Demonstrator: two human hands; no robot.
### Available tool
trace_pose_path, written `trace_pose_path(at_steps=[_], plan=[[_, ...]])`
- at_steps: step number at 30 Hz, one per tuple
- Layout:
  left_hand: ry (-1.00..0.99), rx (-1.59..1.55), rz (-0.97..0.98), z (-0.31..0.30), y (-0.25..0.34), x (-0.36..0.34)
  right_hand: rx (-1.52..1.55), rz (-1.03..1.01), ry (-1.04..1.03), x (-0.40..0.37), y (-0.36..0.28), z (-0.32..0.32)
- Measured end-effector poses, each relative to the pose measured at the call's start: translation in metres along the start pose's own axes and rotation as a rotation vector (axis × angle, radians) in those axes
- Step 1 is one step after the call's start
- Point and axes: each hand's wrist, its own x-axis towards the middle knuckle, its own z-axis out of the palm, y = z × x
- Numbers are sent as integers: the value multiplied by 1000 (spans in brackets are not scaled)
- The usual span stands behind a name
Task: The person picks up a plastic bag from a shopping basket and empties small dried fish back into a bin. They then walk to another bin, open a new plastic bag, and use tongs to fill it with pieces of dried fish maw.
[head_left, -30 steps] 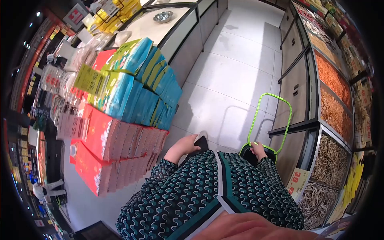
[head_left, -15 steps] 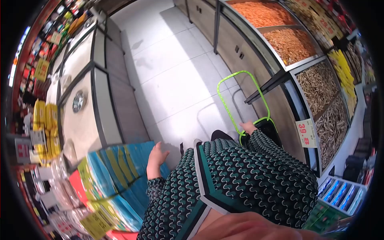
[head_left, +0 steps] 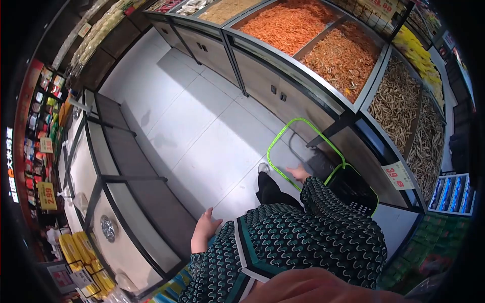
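Your right hand [head_left: 299, 173], at centre right of the frame, closes its fingers on the thin green tube handle [head_left: 301, 119] of the black mesh basket [head_left: 356, 189]. Your left hand [head_left: 204, 230] hangs with its fingers released. The yellow tag [head_left: 46, 194] at far left reads 299.

Pale tiled floor [head_left: 202, 136] running between counters, black basket [head_left: 353, 188] with a green handle standing on it, bin counter [head_left: 262, 81] at right holding heaped orange dried shrimp [head_left: 293, 22] and brownish dried fish [head_left: 399, 101] (kinds unclear), metal bowl [head_left: 107, 228] sitting on the left counter [head_left: 81, 169].
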Motion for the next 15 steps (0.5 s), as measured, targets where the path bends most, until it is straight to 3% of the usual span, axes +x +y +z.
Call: trace_pose_path(at_steps=[4,7,8,15], plan=[[-41,57,-37,-35,10,44,-78,83,-30,74,0,10],[-73,31,-42,-66,42,85,-113,-75,-128,105,-25,17],[-58,-42,-99,-60,62,79,-150,-43,-142,117,-33,9],[-145,22,-32,-70,84,155,-27,150,-124,191,-62,28]])
